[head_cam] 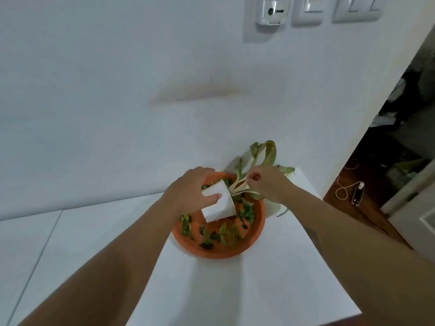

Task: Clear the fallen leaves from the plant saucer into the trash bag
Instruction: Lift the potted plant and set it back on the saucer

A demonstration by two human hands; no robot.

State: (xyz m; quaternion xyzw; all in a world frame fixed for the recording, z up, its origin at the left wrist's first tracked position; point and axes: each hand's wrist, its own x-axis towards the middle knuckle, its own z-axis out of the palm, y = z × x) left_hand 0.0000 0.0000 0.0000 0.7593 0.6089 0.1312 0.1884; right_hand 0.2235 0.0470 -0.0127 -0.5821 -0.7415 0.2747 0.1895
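Note:
An orange plant saucer (pixel 255 234) sits on a white table top near the wall. Several green fallen leaves (pixel 226 232) lie scattered in it. A small white pot (pixel 220 208) is tilted on its side over the saucer, and my left hand (pixel 188 191) grips it from above. My right hand (pixel 268 182) is pinched shut on the pale stems of the plant (pixel 263 154), whose limp leaves hang toward the wall. No trash bag is in view.
The white table (pixel 235 290) has its right edge near a doorway with a dark wooden floor (pixel 367 208). A small device with a white cord (pixel 357 192) lies on that floor. Wall switches (pixel 306 10) are mounted high up.

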